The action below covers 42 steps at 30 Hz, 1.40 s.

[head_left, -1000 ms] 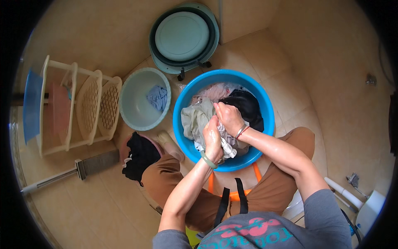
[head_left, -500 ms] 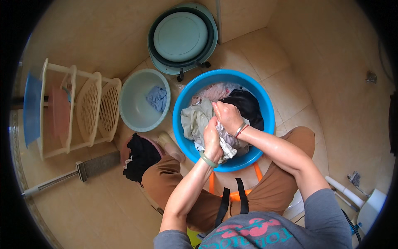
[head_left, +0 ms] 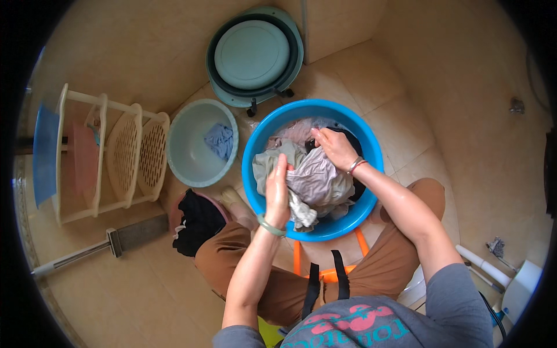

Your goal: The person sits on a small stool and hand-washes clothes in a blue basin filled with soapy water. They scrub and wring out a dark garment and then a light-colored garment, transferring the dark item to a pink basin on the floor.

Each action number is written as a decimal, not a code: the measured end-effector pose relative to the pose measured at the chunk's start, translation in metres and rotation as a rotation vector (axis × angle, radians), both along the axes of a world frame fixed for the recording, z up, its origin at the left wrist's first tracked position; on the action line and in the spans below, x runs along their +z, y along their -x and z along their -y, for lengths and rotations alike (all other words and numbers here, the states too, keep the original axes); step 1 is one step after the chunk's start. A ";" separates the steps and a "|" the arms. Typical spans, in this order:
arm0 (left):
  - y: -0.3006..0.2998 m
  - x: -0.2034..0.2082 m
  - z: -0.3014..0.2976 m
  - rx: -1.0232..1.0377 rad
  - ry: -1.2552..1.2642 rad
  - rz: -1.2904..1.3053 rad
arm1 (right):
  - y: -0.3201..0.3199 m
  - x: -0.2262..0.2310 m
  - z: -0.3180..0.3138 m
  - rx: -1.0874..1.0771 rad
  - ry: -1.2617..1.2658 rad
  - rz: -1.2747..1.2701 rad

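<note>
The wide blue basin (head_left: 250, 197) in front of me holds a heap of wet clothes. Across it stretches a pale lilac-grey garment (head_left: 322, 180), wrinkled and bunched between my hands. My left hand (head_left: 277, 194) grips its left side, fingers fairly straight and pointing away from me, the palm side hidden. Farther off, my right hand (head_left: 337, 149) is closed, its fingers bent over the cloth's upper edge. A grey-green cloth (head_left: 268, 165) lies beside my left fingers, a white bunched piece (head_left: 301, 213) below. Pinkish fabric (head_left: 299, 130) and a black garment (head_left: 354, 142) lie behind.
A pale green basin (head_left: 188, 152) with a blue cloth (head_left: 219, 141) stands left. Collapsible green tubs (head_left: 252, 55) lean at the back wall. A cream rack (head_left: 137, 156), a flat mop (head_left: 139, 235) and a pink basin (head_left: 217, 203) with black clothing (head_left: 197, 223) are left.
My hands, pressed close together before, have drawn apart, the left nearer and leftward, the right farther and rightward. The lilac-grey garment has spread out between them.
</note>
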State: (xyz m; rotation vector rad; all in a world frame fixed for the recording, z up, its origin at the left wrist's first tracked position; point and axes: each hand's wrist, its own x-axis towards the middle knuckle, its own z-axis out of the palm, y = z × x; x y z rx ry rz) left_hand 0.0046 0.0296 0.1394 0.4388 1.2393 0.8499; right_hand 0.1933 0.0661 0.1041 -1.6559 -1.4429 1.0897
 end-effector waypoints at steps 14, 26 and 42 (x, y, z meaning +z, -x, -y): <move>0.007 0.050 0.001 -0.526 -0.816 -0.727 | 0.003 0.012 0.023 0.511 0.044 -0.194; 0.064 0.036 -0.024 0.017 -0.399 -0.088 | -0.012 0.077 0.028 0.337 -0.313 -0.296; 0.037 0.057 -0.001 -0.160 -0.734 -0.201 | 0.011 0.058 0.042 0.578 -0.147 0.309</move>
